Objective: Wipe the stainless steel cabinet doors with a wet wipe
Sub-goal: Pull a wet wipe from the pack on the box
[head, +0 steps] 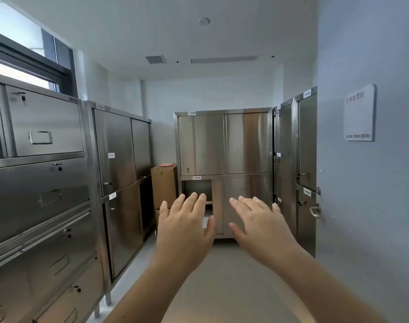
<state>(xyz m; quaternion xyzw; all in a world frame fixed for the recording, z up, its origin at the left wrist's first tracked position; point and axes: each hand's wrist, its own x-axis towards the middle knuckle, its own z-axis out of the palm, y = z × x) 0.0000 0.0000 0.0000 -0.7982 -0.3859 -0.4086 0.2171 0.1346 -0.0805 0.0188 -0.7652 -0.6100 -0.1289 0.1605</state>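
Stainless steel cabinets line this narrow room. A row with keyed doors point(45, 122) runs along the left, a two-door cabinet point(223, 143) stands at the far end, and tall doors point(307, 145) are on the right. My left hand point(183, 227) and my right hand point(260, 226) are stretched out in front of me at mid-height, backs up, fingers straight and spread. Both hold nothing and touch nothing. No wet wipe is in view.
Brown cardboard boxes point(164, 185) are stacked in the far left corner beside the end cabinet. A grey door with a lever handle point(315, 210) and a room sign point(359, 113) stands on the right. A grey floor strip point(222, 276) runs between the cabinets.
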